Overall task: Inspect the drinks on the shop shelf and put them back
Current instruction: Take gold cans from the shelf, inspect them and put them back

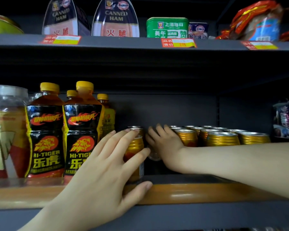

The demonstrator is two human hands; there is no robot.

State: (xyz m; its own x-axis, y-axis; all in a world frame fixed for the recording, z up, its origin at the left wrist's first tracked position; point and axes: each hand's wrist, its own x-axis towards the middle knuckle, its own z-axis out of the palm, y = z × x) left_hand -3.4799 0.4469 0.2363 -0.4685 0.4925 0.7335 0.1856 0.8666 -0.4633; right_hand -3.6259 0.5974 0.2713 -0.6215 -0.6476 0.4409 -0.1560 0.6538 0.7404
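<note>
Head view showed both hands on the drinks shelf [182, 178], at the gap between the Hi-Tiger bottles [45, 139] on the left and the packed block of gold cans [222, 138] on the right. The left hand [107, 164] lay spread and relaxed against a single gold can [135, 147] standing upright at the front of the shelf. Its fingers were draped over the can's top and side, and its thumb rested on the orange lip [207, 192] just below. That read as steadying rather than a firm grasp. The right hand [165, 140] reached in from the right, back of the hand towards the camera, with its fingers pointing into the dark gap just beside the block. A pale round thing [154, 156] showed under its palm, possibly the end of another can. I could not tell whether that hand held it or merely covered it. The step in hand looked like the putting-back part: settling the front can into line and closing the row. The next move probably called for sliding that can squarely back while the right hand cleared the gap or seated whatever it covered. It would have to be done gently, since the neighbouring cans stood touching and a knock could topple them.
</note>
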